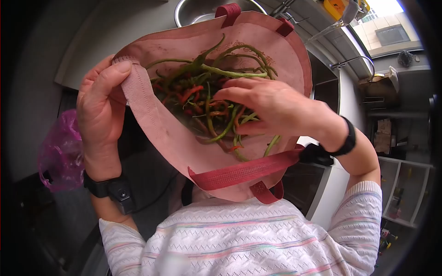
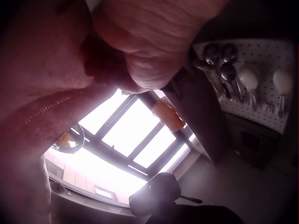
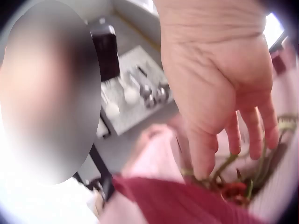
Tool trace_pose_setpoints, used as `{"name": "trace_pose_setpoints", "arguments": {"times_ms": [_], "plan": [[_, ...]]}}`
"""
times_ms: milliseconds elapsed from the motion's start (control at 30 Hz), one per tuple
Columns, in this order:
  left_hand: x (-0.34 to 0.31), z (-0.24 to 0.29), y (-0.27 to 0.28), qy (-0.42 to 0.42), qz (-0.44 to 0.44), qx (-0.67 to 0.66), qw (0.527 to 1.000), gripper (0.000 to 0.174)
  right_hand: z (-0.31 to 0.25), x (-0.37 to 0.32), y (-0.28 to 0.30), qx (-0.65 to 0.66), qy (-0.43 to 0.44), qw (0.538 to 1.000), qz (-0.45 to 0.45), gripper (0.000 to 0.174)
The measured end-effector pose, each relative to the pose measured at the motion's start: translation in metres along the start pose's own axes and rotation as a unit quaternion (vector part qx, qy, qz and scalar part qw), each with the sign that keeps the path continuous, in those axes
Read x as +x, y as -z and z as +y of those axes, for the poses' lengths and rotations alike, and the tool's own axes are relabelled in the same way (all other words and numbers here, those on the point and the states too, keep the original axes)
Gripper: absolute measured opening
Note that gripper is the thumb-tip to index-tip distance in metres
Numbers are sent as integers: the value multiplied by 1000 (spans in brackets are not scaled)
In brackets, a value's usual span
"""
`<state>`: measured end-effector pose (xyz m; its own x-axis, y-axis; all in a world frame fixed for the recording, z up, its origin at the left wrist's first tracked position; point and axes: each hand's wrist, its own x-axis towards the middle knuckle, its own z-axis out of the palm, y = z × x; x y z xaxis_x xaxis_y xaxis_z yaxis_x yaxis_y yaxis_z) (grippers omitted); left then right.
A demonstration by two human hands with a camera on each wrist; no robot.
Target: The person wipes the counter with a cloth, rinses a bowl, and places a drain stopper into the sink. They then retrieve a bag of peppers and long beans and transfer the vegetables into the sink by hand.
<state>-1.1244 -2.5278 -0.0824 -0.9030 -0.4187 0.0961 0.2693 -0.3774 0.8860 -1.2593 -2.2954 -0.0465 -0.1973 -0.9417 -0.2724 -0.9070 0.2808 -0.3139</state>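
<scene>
A pink fabric bag [image 1: 161, 135] with dark red handles [image 1: 244, 170] hangs wide-mouthed before the person's chest. Inside lie long green beans [image 1: 239, 71], tangled with red chili peppers [image 1: 189, 94]. The left hand [image 1: 103, 92] grips the bag's rim at the left, thumb over the folded edge. Over the beans, inside the mouth, the right hand [image 1: 281, 106] reaches down with its fingers spread. In the right wrist view the right hand [image 3: 219, 70] has loosely straight fingers pointing at the beans, with nothing gripped. The left wrist view shows mostly the underside of the left hand [image 2: 154, 42].
A metal bowl [image 1: 195, 11] stands on the counter [image 1: 124, 27] behind the bag. At the left hangs a purple plastic bag [image 1: 62, 152]. A faucet [image 1: 354, 60] and a window are at upper right. Ladles and spoons hang on a pegboard [image 2: 266, 107].
</scene>
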Motion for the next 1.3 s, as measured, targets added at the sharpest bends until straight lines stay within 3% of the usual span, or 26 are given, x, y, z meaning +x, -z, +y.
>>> {"name": "trace_pose_setpoints", "arguments": {"times_ms": [100,133,233,300,433,500,633,700,800,833,900,1067,1167,1267,1300], "plan": [[-3,1,-1,1,14,1,1000,24,15,39,-58,-153,-78,984,-49,78],[-4,2,-1,0,17,0,1000,24,22,45,-73,-154,-75,984,-52,78],[-4,1,3,5,3,-5,1000,22,32,57,-89,-188,-51,981,-14,73],[-6,1,3,-4,6,-5,1000,22,28,62,-80,-126,-84,984,-94,56],[-7,1,6,-11,12,-4,1000,22,27,52,-56,-47,-133,986,-90,39],[-6,2,6,-10,16,-4,1000,22,32,43,-49,-19,-58,998,-4,28],[-6,1,8,6,15,-8,1000,23,30,23,-19,46,-12,998,41,23],[-5,1,7,8,12,-5,1000,24,30,10,-4,92,37,985,138,20],[-4,1,5,9,10,0,1000,25,20,-11,26,140,-19,962,234,24],[-4,1,4,8,9,3,1000,26,21,-20,35,167,-39,962,214,25],[-3,2,4,11,5,4,1000,27,28,-32,36,379,-41,883,274,25],[-3,1,6,15,-5,8,1000,30,38,-77,77,383,14,856,348,23],[-3,1,7,11,1,8,1000,33,62,-128,101,356,-6,854,378,28],[-3,2,8,4,-6,18,1000,34,92,-179,112,349,-54,845,402,30],[-3,2,7,5,-8,14,1000,34,107,-195,112,346,-141,834,405,32]]}}
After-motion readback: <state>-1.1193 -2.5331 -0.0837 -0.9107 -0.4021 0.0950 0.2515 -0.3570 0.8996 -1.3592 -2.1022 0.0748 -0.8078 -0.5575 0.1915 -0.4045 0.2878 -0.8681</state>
